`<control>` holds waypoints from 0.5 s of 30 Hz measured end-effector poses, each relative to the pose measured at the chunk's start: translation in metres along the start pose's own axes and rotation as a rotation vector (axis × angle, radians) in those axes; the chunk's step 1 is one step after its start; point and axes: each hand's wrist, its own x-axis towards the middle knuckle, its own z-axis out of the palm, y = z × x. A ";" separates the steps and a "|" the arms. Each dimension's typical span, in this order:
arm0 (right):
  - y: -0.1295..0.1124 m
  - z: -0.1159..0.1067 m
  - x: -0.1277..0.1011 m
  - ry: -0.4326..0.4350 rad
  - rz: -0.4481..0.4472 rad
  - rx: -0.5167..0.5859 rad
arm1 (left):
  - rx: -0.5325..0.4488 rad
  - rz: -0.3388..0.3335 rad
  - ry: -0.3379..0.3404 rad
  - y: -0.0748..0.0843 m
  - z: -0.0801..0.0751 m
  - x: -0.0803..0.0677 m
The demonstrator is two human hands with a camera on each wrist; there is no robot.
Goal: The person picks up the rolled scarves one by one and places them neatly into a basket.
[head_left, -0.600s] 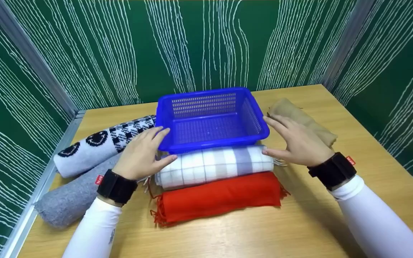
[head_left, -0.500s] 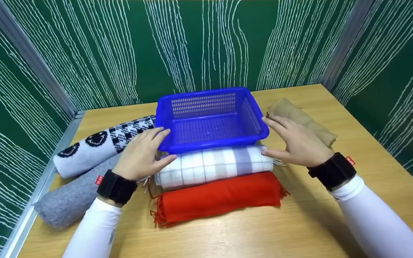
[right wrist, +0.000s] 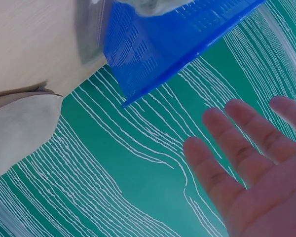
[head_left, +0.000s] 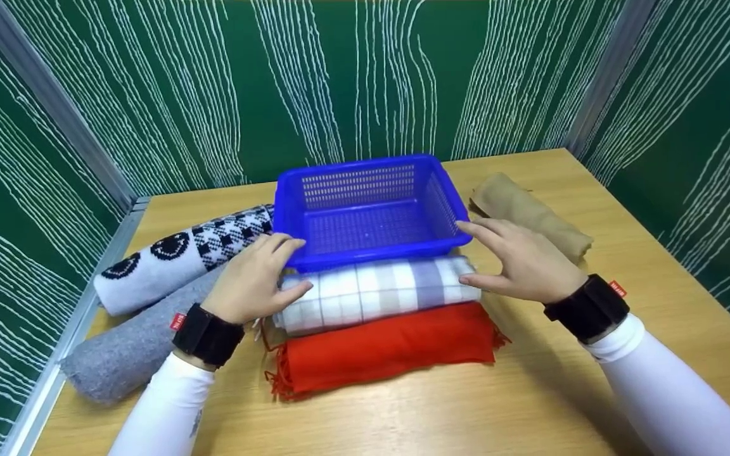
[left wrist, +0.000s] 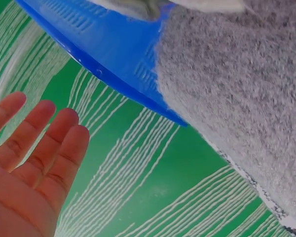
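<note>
A blue plastic basket (head_left: 381,251) with perforated walls stands at the back middle, nothing visible inside. My left hand (head_left: 254,278) hovers by its near left corner, above the grey roll's end. On the other side, my right hand (head_left: 526,263) is near the basket's right corner, partly in front of a tan rolled cloth (head_left: 523,206). Both wrist views show straight fingers apart from the basket, palms bare. Between the hands lies a white plaid rolled scarf (head_left: 371,294); a red fringed rolled scarf (head_left: 390,348) lies in front of it.
At the left, a grey fuzzy roll (head_left: 127,348) lies beside a white-and-black patterned roll (head_left: 175,253). Green walls with white lines (head_left: 390,76) close off the back and sides of the wooden table (head_left: 416,411).
Both hands have sunk slightly towards me, and the right has drifted a little left. The basket and rolls have stayed in place.
</note>
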 end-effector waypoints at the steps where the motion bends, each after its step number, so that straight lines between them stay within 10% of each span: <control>1: 0.000 0.001 0.000 0.000 -0.004 0.000 | 0.002 0.008 -0.002 0.001 0.000 0.000; 15: -0.014 0.007 -0.004 -0.020 -0.032 -0.028 | 0.025 0.059 -0.031 0.005 0.006 -0.008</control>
